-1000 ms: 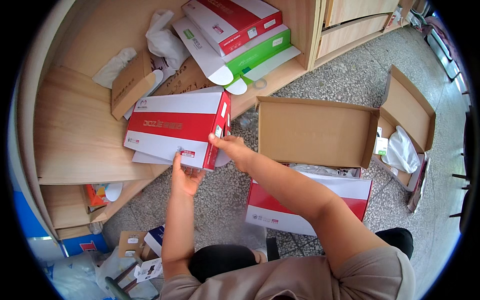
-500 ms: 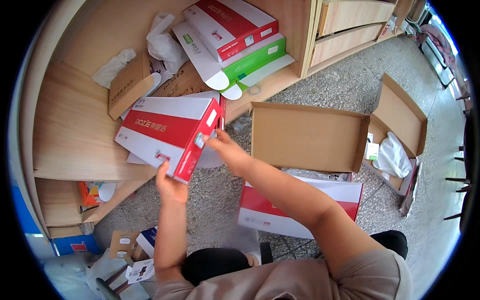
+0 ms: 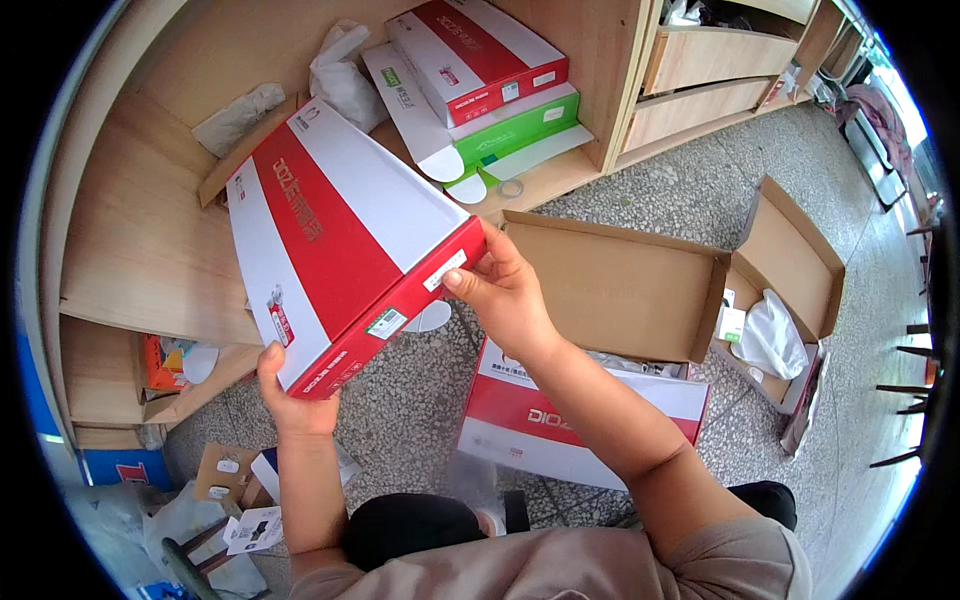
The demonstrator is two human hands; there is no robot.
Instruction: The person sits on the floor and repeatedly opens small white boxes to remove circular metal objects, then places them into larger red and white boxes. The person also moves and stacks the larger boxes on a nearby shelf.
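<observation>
A flat red-and-white cardboard box (image 3: 330, 225) is held up, tilted, in front of the wooden shelf. My left hand (image 3: 297, 395) grips its near left corner, the thumb on the top face and the other fingers hidden underneath. At the right corner my right hand (image 3: 507, 297) has its thumb on the red side by a white label, its fingers reaching behind the box. Below my right forearm, a second red-and-white box (image 3: 540, 425) stands open on the floor, its brown lid (image 3: 615, 285) raised and clear plastic visible inside.
On the wooden shelf (image 3: 150, 235), another red-and-white box (image 3: 475, 50) lies on a green-and-white box (image 3: 520, 130) beside a white plastic bag (image 3: 347, 75). An open carton (image 3: 795, 265) with a white bag (image 3: 772, 335) sits on the floor at right. Small boxes (image 3: 222, 470) lie at lower left.
Both hands have lifted the red-and-white box up off the shelf and closer to me. My right hand has shifted along its red side to the far corner.
</observation>
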